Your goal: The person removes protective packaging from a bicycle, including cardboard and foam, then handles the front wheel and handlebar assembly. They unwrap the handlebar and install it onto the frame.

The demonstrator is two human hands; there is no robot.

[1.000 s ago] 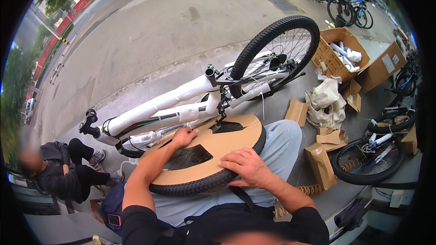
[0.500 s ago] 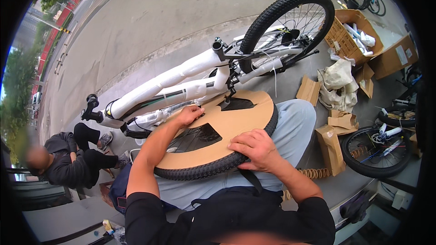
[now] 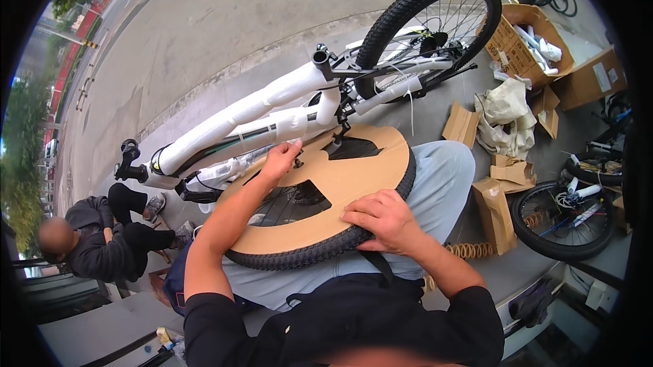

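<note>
Crumpled cream cloth (image 3: 505, 121) near an open cardboard box (image 3: 508, 47)

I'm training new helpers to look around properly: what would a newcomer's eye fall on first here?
Probably the bicycle frame wrapped in white, slanting across the middle, with a chunky black-tyred wheel at its upper right. Next, perhaps, the tan cardboard disc over a loose wheel at lower centre, the right hand at its near edge and the left hand near its middle. An open carton of white wrappings stands out at upper right.
</note>
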